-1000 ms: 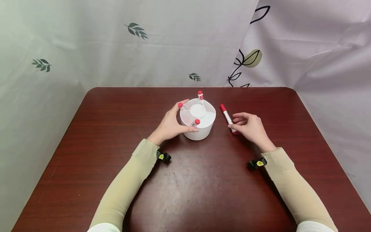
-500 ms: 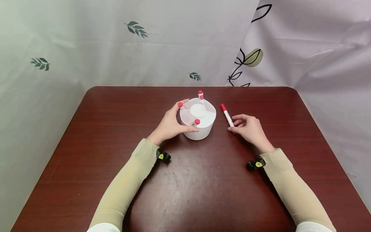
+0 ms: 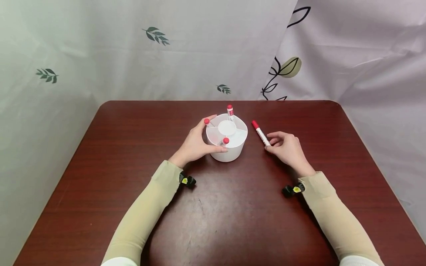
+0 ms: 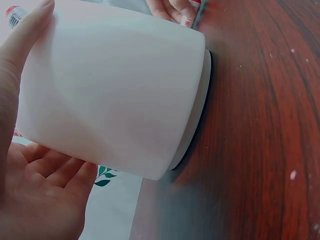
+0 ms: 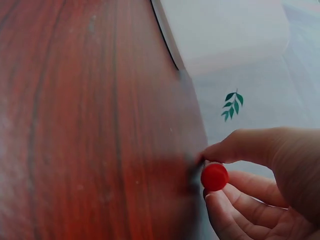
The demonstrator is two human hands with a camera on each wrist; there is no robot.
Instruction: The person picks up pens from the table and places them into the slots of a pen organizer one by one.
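Observation:
My left hand (image 3: 194,145) grips the side of a round white organizer (image 3: 229,153) with divided compartments, its thumb along the near wall and fingers round the far left side. Red-capped markers stand in it: one at the back (image 3: 230,112), one at the left (image 3: 207,122) and one at the front (image 3: 225,141). To the right, my right hand (image 3: 286,147) pinches the near end of another red-and-white marker (image 3: 261,133), which points away to the upper left. In the right wrist view the round red end (image 5: 215,177) of this marker sits between thumb and fingers.
Both hands work over a dark red wood-grain table (image 3: 229,214). Behind it hangs a pale curtain (image 3: 186,62) printed with leaves. A small black camera is strapped to each wrist.
The right hand has closed its thumb and fingers on the marker's near end, and the marker has shifted slightly. The left hand and the organizer stay in place.

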